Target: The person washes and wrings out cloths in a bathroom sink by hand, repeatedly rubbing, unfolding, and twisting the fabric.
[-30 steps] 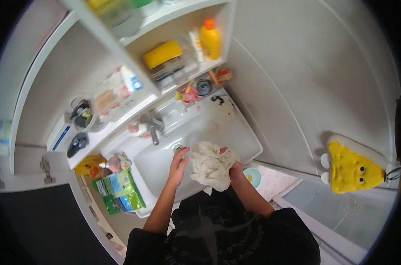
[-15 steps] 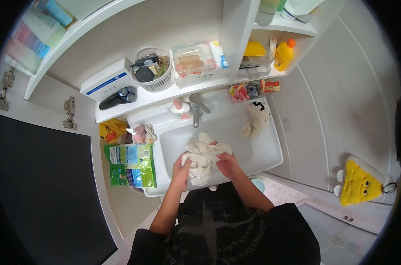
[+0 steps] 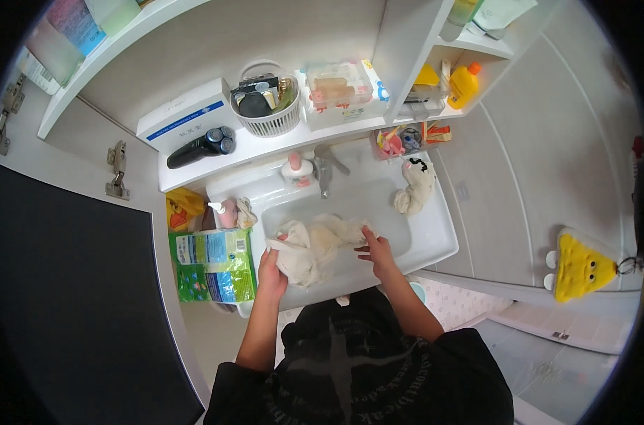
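Crumpled cream-white wet cloth (image 3: 315, 244) now spread wider across white rectangular sink basin (image 3: 435, 234); half second ago bunched between both hands. Left hand (image 3: 271, 269) closed on cloth's left end. Right hand (image 3: 376, 249) fingers spread, flat, touching cloth's right edge. Green-blue plastic package (image 3: 212, 265) left of sink. White box with blue stripe (image 3: 183, 120) on shelf above. Orange bottle (image 3: 463, 85) upper right.

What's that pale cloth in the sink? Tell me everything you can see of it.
The cloth is cream-white, soft and crumpled, probably fabric, bunched into folds rather than spread flat. It lies inside the white sink, below the tap. The left hand grips its left end, and the right hand rests with spread fingers on its right edge. Whether it is wet cannot be told.
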Demonstrator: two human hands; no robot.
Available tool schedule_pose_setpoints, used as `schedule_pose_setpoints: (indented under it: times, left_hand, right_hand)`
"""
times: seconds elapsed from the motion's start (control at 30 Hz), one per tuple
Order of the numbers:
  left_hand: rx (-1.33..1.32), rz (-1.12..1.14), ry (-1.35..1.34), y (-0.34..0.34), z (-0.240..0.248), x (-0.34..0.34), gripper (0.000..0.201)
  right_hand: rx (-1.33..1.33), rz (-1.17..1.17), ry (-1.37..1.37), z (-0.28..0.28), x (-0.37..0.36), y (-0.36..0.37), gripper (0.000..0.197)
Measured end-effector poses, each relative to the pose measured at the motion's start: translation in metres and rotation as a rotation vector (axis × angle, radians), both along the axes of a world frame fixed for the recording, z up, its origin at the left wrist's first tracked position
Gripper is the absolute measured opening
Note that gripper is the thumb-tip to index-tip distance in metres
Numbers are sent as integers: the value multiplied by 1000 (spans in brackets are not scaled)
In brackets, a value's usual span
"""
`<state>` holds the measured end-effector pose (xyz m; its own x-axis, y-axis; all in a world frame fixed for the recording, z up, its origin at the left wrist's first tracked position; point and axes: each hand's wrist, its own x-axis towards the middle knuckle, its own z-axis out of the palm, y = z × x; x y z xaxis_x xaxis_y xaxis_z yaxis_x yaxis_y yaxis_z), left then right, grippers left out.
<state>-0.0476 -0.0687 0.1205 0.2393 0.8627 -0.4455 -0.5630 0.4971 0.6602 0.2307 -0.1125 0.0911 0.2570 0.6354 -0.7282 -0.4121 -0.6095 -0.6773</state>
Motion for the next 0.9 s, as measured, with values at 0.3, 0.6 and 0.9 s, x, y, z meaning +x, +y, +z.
schedule_pose_setpoints:
  times: [0.3, 0.6, 0.9]
  left_hand:
    - [-68, -78, -170, 16, 2, 11, 30]
    - [29, -137, -56, 31, 1, 9, 32]
    - [84, -185, 363, 29, -16, -5, 30]
  right_hand:
    - [439, 112, -933, -34, -23, -16, 59]
    - [600, 412, -564, 30, -37, 4, 31]
    - [736, 258, -485, 91, -23, 30, 21]
